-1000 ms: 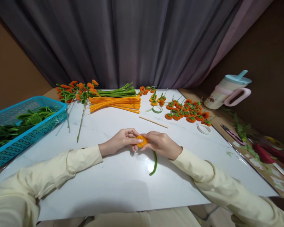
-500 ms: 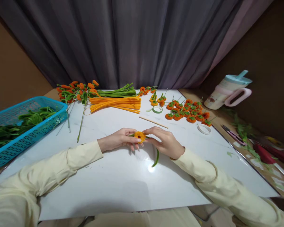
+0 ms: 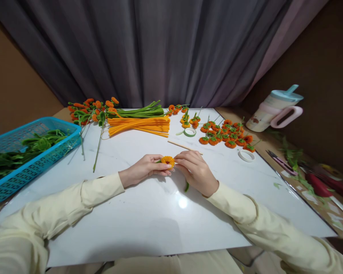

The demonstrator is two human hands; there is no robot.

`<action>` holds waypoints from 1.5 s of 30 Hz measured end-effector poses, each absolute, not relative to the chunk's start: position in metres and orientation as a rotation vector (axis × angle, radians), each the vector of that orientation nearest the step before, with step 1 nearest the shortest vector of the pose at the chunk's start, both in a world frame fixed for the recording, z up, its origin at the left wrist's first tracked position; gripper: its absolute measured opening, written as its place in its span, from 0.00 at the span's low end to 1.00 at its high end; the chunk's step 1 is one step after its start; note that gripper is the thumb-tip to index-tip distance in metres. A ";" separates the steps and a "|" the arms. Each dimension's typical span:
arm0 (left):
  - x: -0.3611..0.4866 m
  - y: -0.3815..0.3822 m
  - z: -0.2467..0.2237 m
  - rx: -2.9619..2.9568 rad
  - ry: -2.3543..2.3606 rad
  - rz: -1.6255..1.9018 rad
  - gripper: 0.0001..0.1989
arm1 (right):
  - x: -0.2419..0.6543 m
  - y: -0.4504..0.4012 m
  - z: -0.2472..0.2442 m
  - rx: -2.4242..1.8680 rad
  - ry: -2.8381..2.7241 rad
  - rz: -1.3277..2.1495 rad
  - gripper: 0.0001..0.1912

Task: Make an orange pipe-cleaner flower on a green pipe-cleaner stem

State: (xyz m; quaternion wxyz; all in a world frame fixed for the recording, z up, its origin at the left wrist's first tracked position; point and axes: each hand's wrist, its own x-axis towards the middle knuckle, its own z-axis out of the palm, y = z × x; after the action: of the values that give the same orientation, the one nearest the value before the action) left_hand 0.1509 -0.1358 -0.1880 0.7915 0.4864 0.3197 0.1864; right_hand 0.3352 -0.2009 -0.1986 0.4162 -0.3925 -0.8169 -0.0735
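Between thumb and fingers, my left hand pinches a small yellow-orange pipe-cleaner flower with a dark centre, held just above the white table. A bit of green shows at the flower's left side. My right hand is closed at the flower's right edge, fingertips pinched together. From under its palm hangs the end of a green pipe cleaner; the rest of that strip is hidden by the fingers. Just beyond my hands lies a thin wooden stick.
Orange pipe cleaners and green ones lie at the back. Finished orange flowers cluster right, near tape rolls. A blue basket of green leaves stands left. A tumbler and pliers are at right.
My right hand has turned and shifted slightly left, its fingers drawn closer together. Less of the hanging green pipe cleaner shows. The flower is tipped a little and sits slightly higher.
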 end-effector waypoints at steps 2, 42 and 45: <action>0.152 -0.138 -0.190 1.032 0.700 0.427 0.14 | 0.332 -0.202 -0.200 -1.011 -2.008 -0.184 0.06; 0.150 -0.135 -0.193 1.353 0.568 0.395 0.14 | 0.336 -0.201 -0.193 -0.939 -2.191 -0.280 0.07; 0.150 -0.136 -0.194 1.346 0.581 0.411 0.14 | 0.335 -0.201 -0.194 -0.936 -2.217 -0.311 0.08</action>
State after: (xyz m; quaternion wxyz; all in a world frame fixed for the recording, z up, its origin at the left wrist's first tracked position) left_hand 0.1497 -0.1357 -0.1940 0.7239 0.6099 0.2633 0.1864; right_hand 0.3350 -0.2014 -0.1940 0.3500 -0.3614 -0.8559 -0.1202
